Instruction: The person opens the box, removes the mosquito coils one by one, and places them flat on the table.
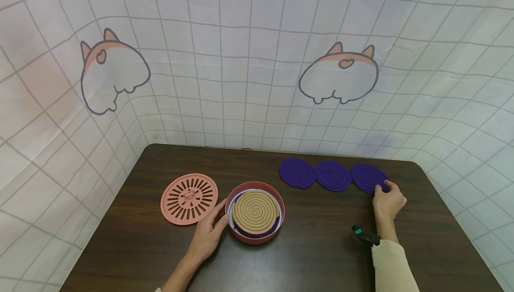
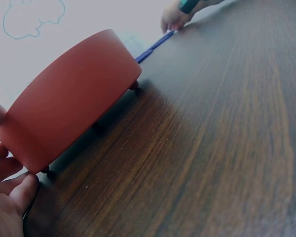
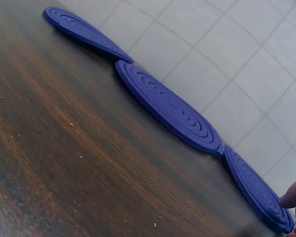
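On the left side of a round red holder, my left hand grips the wall, thumb near the rim; the left wrist view has the holder's smooth side and small feet. Inside it a tan mosquito coil lies on top, with purple and white edges showing beneath. At the far right my right hand pinches the near right edge of a purple mosquito coil, which lies flat on the table. Two more purple coils, a middle one and a left one, lie in a row beside it.
A pink slotted lid with a small central knob lies left of the holder. The dark wood table meets a white grid-patterned curtain at its back edge. A dark strap with a camera sits at my right wrist.
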A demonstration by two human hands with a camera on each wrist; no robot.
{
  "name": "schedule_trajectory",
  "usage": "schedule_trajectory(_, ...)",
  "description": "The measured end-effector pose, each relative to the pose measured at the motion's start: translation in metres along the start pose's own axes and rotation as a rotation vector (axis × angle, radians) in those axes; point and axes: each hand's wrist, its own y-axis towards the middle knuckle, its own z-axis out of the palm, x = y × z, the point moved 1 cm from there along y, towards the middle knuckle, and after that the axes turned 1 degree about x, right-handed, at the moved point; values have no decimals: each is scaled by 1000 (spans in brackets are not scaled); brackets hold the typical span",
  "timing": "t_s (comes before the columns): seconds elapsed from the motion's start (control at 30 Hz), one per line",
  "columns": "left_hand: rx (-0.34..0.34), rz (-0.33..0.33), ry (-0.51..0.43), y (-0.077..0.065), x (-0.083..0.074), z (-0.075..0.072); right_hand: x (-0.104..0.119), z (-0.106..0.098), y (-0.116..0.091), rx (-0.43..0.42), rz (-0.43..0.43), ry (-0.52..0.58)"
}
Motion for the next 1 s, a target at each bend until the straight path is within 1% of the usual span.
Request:
schedule_trajectory(0.17, 2, -5, 5, 0, 1, 0, 2, -2, 0, -1, -8, 11)
schedule_trajectory(0.4, -1, 1, 1, 1, 2, 0, 10, -1, -1, -51, -63, 11)
schedule_trajectory(0.53, -1, -4, -1, 0, 2, 0, 17, -1, -3, -70, -79, 20)
schedule_trajectory(0.73, -3, -5, -5, 0, 1, 0, 32, -2, -8, -91, -92, 69)
schedule_trajectory(1.0, -3, -15, -6, 0, 0, 0, 45, 0, -16, -78, -97, 139)
